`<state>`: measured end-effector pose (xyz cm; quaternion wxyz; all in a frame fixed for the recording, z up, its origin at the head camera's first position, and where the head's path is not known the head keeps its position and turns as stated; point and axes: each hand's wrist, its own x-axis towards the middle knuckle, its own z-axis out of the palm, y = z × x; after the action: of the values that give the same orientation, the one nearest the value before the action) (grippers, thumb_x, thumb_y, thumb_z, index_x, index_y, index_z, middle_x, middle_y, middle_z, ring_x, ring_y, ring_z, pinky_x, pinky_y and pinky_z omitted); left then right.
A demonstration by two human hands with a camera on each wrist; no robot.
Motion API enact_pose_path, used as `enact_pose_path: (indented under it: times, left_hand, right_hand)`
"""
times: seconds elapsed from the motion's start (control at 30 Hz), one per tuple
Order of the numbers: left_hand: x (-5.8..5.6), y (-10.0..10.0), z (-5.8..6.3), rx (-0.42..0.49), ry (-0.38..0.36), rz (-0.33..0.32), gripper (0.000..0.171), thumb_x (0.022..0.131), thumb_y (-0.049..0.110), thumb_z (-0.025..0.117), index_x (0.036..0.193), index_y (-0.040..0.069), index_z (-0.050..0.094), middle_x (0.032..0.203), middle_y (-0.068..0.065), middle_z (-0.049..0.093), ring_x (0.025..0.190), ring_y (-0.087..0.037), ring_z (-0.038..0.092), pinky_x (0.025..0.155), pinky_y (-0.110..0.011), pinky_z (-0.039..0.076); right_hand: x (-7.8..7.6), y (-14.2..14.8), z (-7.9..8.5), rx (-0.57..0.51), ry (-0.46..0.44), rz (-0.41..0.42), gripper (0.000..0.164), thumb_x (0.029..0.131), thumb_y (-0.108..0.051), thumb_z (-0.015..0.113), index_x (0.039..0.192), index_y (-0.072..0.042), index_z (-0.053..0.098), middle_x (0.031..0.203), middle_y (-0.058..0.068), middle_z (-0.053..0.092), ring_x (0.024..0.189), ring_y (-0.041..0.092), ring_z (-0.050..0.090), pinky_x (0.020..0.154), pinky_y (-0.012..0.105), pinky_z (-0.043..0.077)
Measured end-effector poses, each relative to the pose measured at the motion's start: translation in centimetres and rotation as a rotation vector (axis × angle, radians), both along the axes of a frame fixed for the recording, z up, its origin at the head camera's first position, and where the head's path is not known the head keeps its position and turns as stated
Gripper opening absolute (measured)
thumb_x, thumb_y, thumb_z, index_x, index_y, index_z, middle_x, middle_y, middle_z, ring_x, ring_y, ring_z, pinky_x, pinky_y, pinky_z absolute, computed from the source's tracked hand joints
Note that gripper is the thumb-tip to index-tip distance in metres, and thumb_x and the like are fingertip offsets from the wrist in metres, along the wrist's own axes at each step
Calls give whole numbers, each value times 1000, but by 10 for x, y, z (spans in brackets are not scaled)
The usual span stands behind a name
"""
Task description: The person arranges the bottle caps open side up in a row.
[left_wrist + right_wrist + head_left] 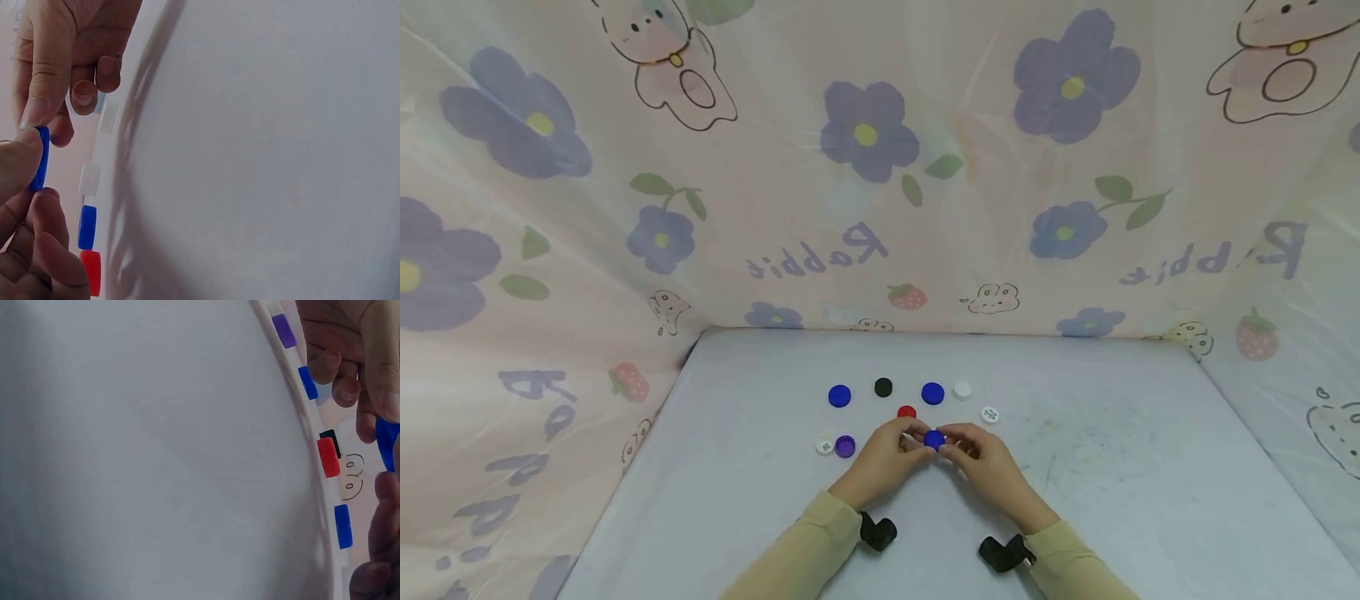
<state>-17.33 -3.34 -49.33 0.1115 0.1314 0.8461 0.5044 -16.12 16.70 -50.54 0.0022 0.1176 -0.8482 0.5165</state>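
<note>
Between the two hands is a blue bottle cap [934, 440], raised off the white table. My left hand [883, 457] pinches its left side with thumb and fingers, and my right hand [988, 467] pinches the right side. In the left wrist view the cap [42, 159] stands edge-on between the fingertips. The right wrist view catches only part of the cap [387, 444] at the frame's edge. Just beyond the left fingers lies a red cap [906, 412], partly covered by them in the head view.
Behind the hands lie two blue caps, one left [839, 396] and one right [932, 393], a black cap [883, 387], a white cap [962, 391] and a marked white cap [990, 414]. Left of the hands, a purple cap [845, 447] sits beside another white cap [825, 447]. Patterned curtains surround the table.
</note>
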Motion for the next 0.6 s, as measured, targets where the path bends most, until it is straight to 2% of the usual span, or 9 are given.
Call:
enact_pose_path:
  times: [0.6]
  left_hand:
    - [0, 5, -6, 42, 63, 3, 26, 92, 26, 68, 117, 18, 66, 98, 11, 61, 82, -5, 58, 73, -25, 49]
  right_hand:
    - [0, 2, -1, -2, -45, -23, 21, 94, -20, 65, 114, -18, 68, 87, -3, 63, 72, 16, 56, 62, 24, 47]
